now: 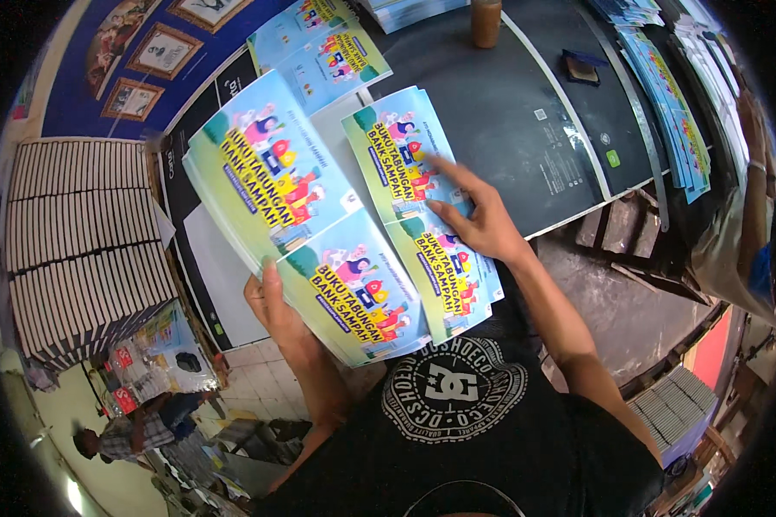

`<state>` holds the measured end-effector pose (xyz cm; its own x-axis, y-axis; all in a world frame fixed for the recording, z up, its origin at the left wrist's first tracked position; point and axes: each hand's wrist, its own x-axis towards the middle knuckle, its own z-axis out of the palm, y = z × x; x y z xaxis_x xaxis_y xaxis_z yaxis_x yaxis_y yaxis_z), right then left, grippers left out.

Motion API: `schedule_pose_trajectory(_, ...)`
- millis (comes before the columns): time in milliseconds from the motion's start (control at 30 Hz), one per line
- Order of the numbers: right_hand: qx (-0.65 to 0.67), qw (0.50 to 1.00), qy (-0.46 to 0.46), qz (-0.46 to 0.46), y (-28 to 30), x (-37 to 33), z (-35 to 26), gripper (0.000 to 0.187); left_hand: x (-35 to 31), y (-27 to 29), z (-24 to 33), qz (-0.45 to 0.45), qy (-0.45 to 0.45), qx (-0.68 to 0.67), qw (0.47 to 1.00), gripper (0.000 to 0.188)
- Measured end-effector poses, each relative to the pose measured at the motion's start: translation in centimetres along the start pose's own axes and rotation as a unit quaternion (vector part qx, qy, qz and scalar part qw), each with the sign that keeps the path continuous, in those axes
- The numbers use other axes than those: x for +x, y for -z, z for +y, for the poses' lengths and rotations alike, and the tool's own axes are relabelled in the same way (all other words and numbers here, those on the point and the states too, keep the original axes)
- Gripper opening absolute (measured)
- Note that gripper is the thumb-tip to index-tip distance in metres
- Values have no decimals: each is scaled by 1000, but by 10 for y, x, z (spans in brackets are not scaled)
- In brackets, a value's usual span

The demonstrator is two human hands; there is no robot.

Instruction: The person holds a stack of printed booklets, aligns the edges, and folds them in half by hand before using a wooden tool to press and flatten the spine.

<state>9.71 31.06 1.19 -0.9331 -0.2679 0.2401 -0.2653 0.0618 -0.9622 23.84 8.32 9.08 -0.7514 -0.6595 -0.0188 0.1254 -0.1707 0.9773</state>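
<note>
My left hand [278, 312] grips the lower left edge of a thick pack of printed cover sheets [293, 164], thumb on top and fingers underneath. Each sheet carries two colourful cartoon covers in blue and green. Beside this pack, partly under its right edge, lies a second, slightly fanned stack of the same sheets [405, 129]. My right hand [489, 222] rests on the right side of that stack, index finger stretched out and thumb apart from it. Its other fingers are partly hidden.
A dark table [491, 95] carries more printed sheets [319, 60] at the far left and a brown jar [485, 23] at the back. Tall rows of stacked books [86, 241] stand at left. Sheet piles [668, 121] lie at right. Another person [138, 435] is at lower left.
</note>
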Motion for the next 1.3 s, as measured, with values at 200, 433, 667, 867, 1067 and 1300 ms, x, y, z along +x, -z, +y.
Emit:
schedule_pose_trajectory(200, 70, 983, -69, -152, 8, 3, 0, 22, 13, 7, -21, -48, 31, 98, 994, 29)
schedule_pose_trajectory(433, -61, 987, -72, -129, -5, -2, -16, 23, 7, -22, 28, 40, 70, -9, 997, 33)
schedule_pose_trajectory(667, 66, 960, -151, -225, -8, 11, -29, 59, -1, -24, -43, -30, 51, 77, 995, 30)
schedule_pose_trajectory(867, 108, 929, -268, -230, 4, 15, -49, 54, 1, -14, -30, -27, 68, 32, 997, 31)
schedule_pose_trajectory(1067, -421, 904, 17, -75, -8, -4, -28, 51, -3, 3, 37, 44, 42, -65, 996, 33)
schedule_pose_trajectory(1300, -290, 944, 31, -157, -11, -6, -53, 43, -13, 1, -18, 10, 84, -121, 989, 42)
